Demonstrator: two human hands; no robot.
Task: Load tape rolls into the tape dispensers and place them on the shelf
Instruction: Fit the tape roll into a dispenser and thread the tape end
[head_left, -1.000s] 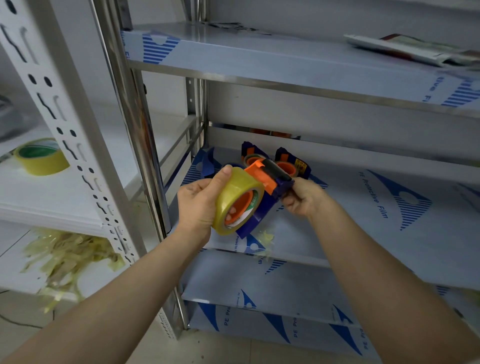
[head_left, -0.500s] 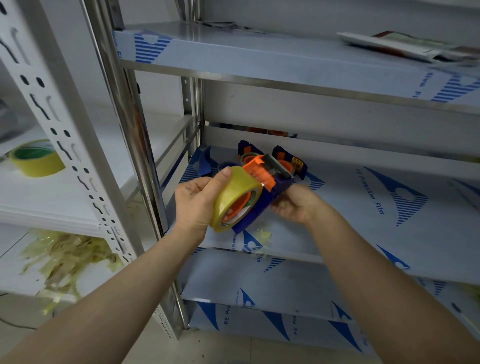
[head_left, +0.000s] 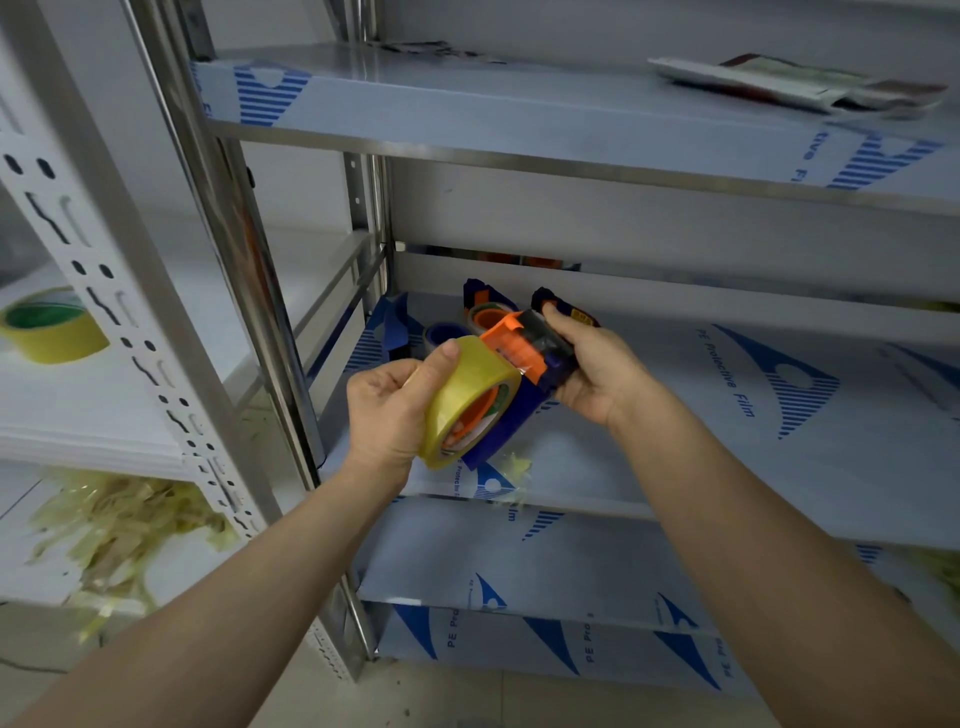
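Both hands are up at the middle shelf. The left hand wraps the roll, one roll of clear yellowish tape, thumb lying over its outer band and fingers hidden behind it. The right hand clasps the dispenser at its head end, fingers curled around the body, thumb tip up by the top edge. The roll sits flat against the dispenser's blue side plate, orange showing through its core, the orange cutter piece just above it between the two hands. All of this is held clear of the shelf surface, above its front left part. Dispensers counted: three. One is held; two back dispensers stand just beyond the hands at the shelf's rear, one behind the roll and one behind the right thumb. A blue ring lies beside them; cannot tell what it is. Rolls counted: two plain, the held one and a far roll, yellow with a green core, well left of the left hand on the white rack. One scrap lies under the dispenser; a scrap heap sits down-left. One packet lies on the level above, up-right.
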